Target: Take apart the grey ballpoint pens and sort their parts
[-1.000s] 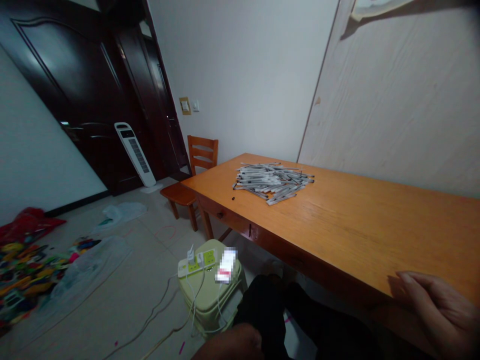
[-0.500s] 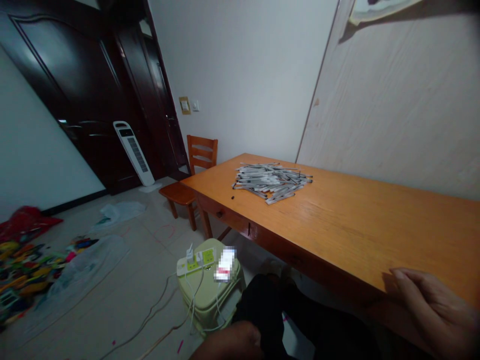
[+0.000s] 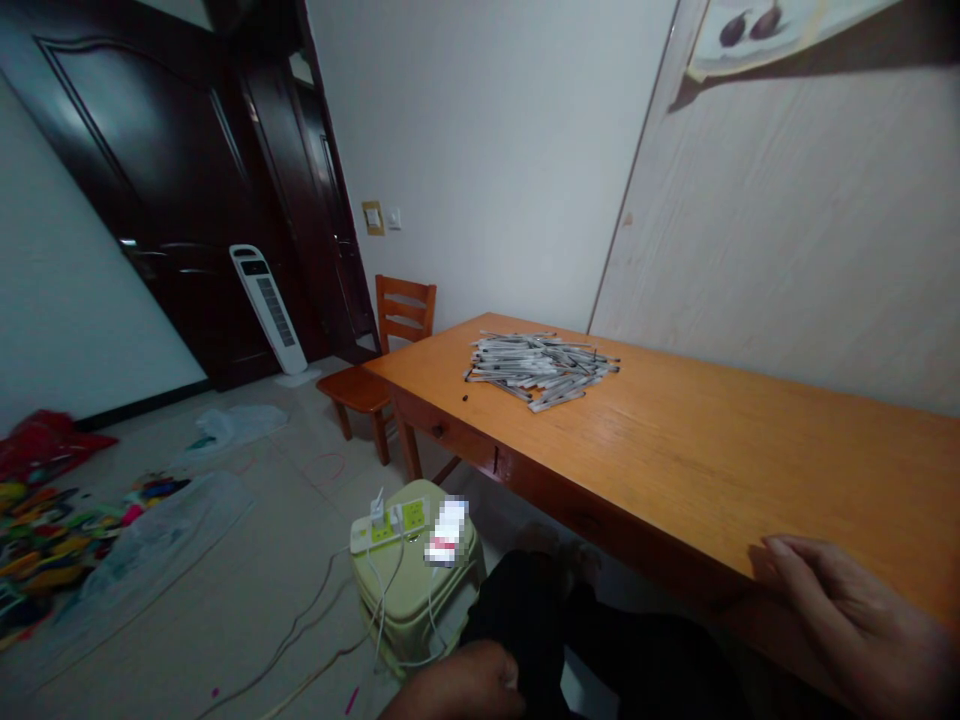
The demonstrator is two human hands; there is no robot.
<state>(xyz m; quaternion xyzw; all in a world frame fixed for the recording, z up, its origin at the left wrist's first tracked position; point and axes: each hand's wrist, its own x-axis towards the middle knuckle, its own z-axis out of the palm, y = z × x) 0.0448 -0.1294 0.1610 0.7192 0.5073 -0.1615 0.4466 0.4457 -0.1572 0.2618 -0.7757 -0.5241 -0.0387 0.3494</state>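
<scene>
Since the earlier frames, the view is tilting slightly: more of the wall picture (image 3: 780, 35) is showing at upper right, including two dark round shapes. The right hand (image 3: 855, 615) is sitting a little further left in the frame; the pile of pen-like sticks (image 3: 534, 368) is keeping its arrangement. Pile is lying mid-frame on the table (image 3: 720, 450), well apart from the right hand, up and left of it. Right hand is resting at the table edge, lower right, fingers loosely bent, released. Left hand (image 3: 461, 685) is lying on the dark-clothed leg (image 3: 517, 615), bottom centre, fingers curled; cannot tell if it is grasping anything. Red bag (image 3: 56, 445) is lying at left, contents unclear. Clear plastic (image 3: 176, 540) is spreading beside colourful items (image 3: 64, 545), lower left.
</scene>
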